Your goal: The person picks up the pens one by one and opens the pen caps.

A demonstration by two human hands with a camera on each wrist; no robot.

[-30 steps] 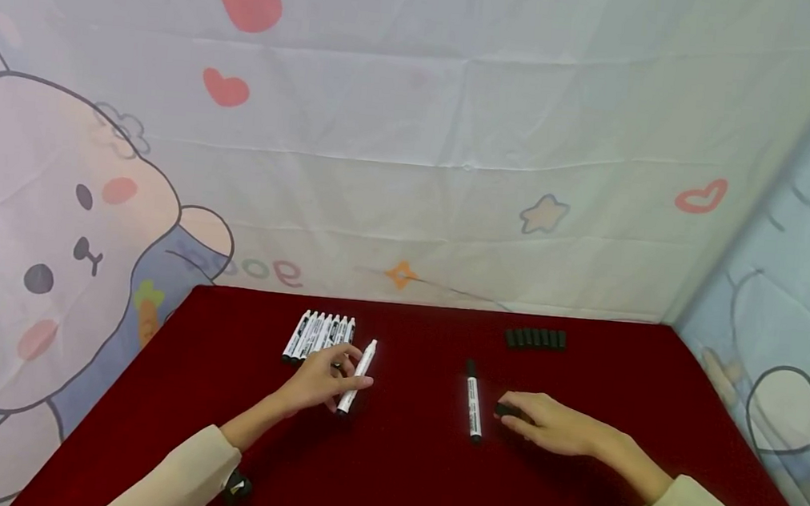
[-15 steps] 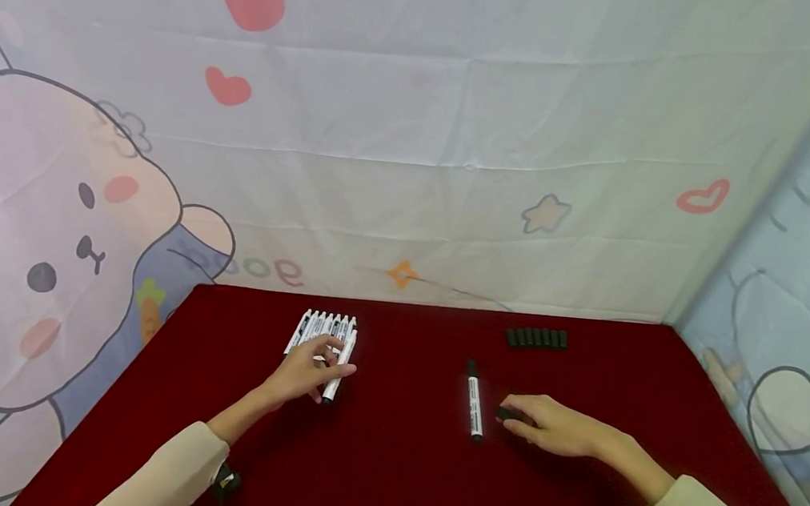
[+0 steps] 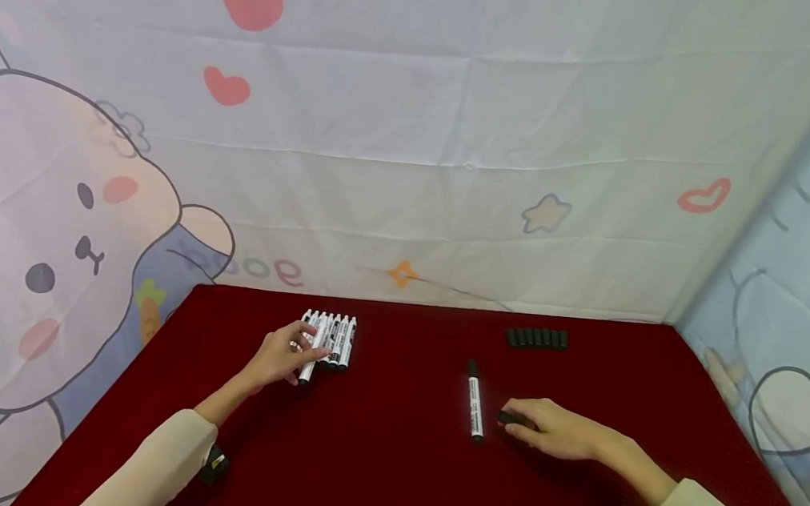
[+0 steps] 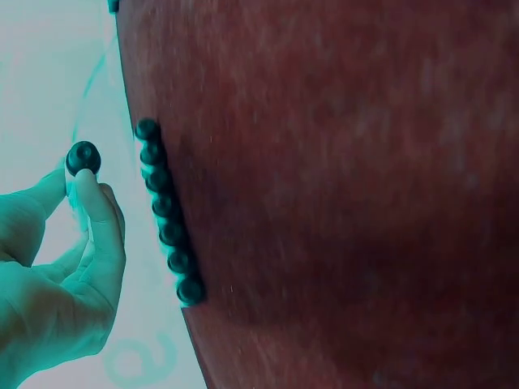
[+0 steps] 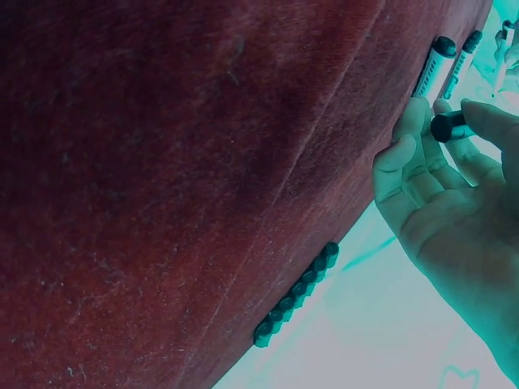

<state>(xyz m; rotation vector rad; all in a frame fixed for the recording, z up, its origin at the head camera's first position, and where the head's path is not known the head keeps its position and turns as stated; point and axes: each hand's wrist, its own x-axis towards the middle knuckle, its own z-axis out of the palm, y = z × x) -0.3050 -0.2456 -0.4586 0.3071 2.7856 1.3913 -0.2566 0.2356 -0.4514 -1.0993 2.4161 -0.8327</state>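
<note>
My left hand pinches a white marker without its cap, tip pointing away, over the left part of a row of similar uncapped markers. In the left wrist view the black end of the held marker shows between thumb and fingers, beside the row's black ends. Between thumb and fingers of my right hand is a black marker cap, held close over the cloth. Just left of that hand lies a single marker with its black cap on.
Several black caps stand side by side in a row at the back right of the red cloth. A printed fabric backdrop rises along the table's back edge and both sides.
My left hand has carried the white marker leftward, from right of the marker row to over its left part. My right hand stays nearly in place with the cap.
</note>
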